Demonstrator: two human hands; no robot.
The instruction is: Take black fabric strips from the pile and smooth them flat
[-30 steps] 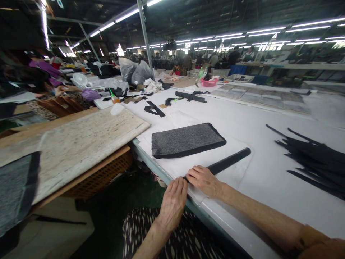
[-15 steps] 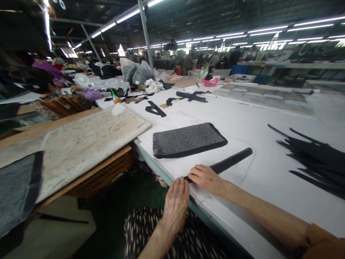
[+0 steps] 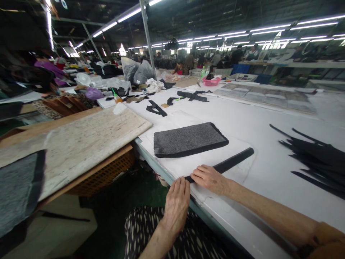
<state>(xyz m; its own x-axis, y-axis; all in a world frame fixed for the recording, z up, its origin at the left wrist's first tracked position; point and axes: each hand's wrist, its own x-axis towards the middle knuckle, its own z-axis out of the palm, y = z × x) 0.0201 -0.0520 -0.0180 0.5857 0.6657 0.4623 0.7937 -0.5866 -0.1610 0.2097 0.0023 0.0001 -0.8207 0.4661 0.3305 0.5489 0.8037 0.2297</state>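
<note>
A long black strip (image 3: 234, 160) lies slanting across the white table (image 3: 269, 172) near its front edge. My left hand (image 3: 178, 199) has its fingers pressed together on the strip's near end, at the table edge. Just right of it, my right hand (image 3: 208, 178) grips the same strip with curled fingers; the fingertips are partly hidden. Beyond the strip lies a dark grey felt panel (image 3: 190, 139) with black edging. A bundle of black strips (image 3: 318, 156) is spread at the right.
A worn pale board (image 3: 88, 140) stands at the left, bearing another grey panel (image 3: 20, 190). Black scraps (image 3: 156, 108), a glue bottle (image 3: 116, 97), a pink basket (image 3: 211, 82) and plastic bags (image 3: 144, 73) lie farther back. A person in purple (image 3: 51, 70) is at the far left.
The view has shifted slightly. Both hands stay on the strip, with the right hand's fingers barely moved along it.
</note>
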